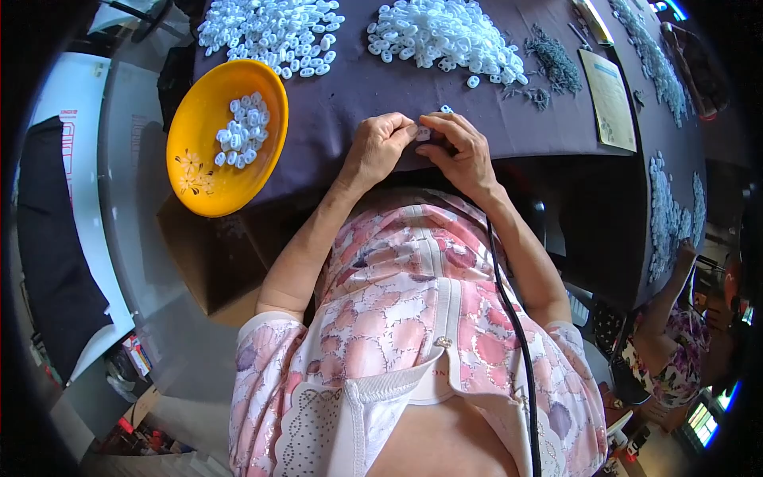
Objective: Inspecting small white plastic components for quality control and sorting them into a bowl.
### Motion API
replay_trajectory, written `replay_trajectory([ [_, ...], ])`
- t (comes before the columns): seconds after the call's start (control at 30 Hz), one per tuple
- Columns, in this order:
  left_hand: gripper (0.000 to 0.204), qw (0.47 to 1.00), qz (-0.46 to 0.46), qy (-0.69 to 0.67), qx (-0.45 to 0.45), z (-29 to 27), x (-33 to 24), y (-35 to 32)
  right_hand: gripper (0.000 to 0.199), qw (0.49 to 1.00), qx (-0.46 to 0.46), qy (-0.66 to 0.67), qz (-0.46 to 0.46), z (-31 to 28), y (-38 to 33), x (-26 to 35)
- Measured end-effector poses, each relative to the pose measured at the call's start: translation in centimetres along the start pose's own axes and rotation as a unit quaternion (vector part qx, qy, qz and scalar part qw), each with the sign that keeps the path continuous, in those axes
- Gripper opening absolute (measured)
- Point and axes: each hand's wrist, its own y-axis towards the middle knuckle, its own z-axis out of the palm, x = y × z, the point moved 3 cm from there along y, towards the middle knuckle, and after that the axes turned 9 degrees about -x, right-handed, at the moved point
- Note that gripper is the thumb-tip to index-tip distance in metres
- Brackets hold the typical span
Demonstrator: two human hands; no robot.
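Close to the table's front edge, my left hand (pixel 377 148) and my right hand (pixel 462 151) meet at the fingertips. Between them they pinch a small white oval plastic piece (pixel 423 133) with holes in its face. The fingers of both hands are closed around it and cover part of it. Just beyond my right fingers lies another small white piece (pixel 446 109). Farther back spreads a large heap of similar white oval pieces (pixel 445 36), and a second heap (pixel 270 32) sits to its left.
A yellow oval bowl (pixel 191 119) with some white pieces stands at the table's left edge, above a cardboard box (pixel 199 262). Small dark grey parts (pixel 552 60) and a paper sheet (pixel 607 102) lie to the right. Another person's arm (pixel 671 286) reaches toward white pieces (pixel 668 215) at far right.
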Motion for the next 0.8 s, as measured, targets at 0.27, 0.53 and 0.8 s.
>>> replay_trajectory([
  [0.27,0.021,1.0,-0.013,0.007,0.004,0.0,0.1,0.0,0.035,1.0,-0.006,-0.016,-0.013,0.2,0.1,-0.1],
  [0.53,0.016,1.0,0.016,0.019,-0.015,0.2,0.0,-0.5,0.033,0.998,-0.024,-0.032,-0.058,0.4,-0.3,-0.2],
  [0.8,0.011,0.987,-0.04,-0.021,-0.157,-7.2,-1.4,-1.3,0.011,0.996,-0.074,0.018,0.049,-2.7,-0.5,-1.6],
])
